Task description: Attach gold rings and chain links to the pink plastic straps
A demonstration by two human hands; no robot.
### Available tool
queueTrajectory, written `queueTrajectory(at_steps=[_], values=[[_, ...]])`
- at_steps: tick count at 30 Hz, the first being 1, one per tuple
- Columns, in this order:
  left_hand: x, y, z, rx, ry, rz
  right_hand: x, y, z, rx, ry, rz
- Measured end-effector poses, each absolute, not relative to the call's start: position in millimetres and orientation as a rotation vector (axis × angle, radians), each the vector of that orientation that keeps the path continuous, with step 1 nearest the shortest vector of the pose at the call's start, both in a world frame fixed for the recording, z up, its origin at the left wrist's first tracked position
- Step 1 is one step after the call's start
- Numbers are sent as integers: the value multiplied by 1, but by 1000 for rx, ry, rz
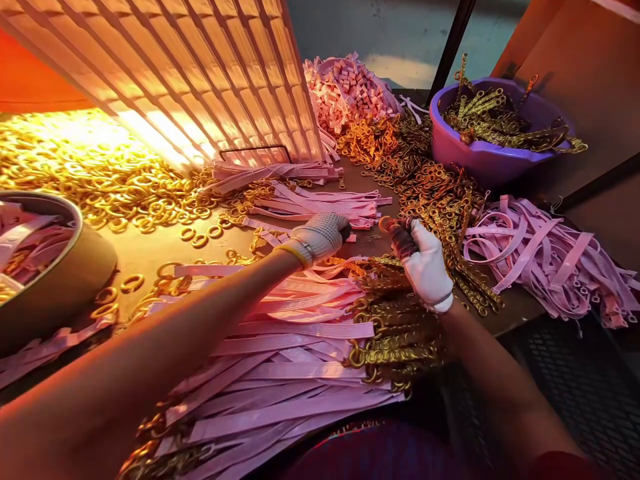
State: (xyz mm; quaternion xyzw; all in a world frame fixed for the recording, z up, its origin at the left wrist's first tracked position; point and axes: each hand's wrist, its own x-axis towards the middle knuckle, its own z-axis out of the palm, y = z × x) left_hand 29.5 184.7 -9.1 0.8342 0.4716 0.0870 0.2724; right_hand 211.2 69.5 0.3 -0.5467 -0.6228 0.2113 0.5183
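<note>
Both my hands wear white knit gloves. My left hand (320, 237) rests closed on the table over pink straps (325, 208), its fingers curled down; what it grips is hidden. My right hand (424, 263) is closed around a gold ring (386, 223) with a chain piece, held just right of the left hand. Below my hands lies a thick stack of pink straps with gold chains attached (300, 360).
Loose gold rings (100, 173) cover the table's left under a slatted lamp panel (200, 73). A round tin (55, 267) holds straps at far left. A purple basin (493, 143) of gold clasps stands at back right, beside pink tangled straps (550, 260) and a gold chain heap (430, 187).
</note>
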Motion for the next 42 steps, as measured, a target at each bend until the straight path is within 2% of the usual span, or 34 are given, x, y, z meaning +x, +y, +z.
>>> queueTrajectory(at_steps=[3,6,18,28,32,36,42], values=[[36,195,-37,2207,1305,227,218,72,-3,-1277,-1472,616],[35,190,-45,2145,1303,278,221,69,-1,-1337,-1573,678],[-18,104,37,1326,1128,374,185,60,23,-1599,-2273,360],[-18,79,37,1352,1092,751,157,50,32,-1680,-2453,10],[-20,79,33,1613,1135,611,152,50,29,-1684,-2515,-79],[-19,82,21,1857,1128,624,150,51,24,-1703,-2531,-136],[-21,78,14,1699,1102,571,160,48,35,-1650,-2553,21]])
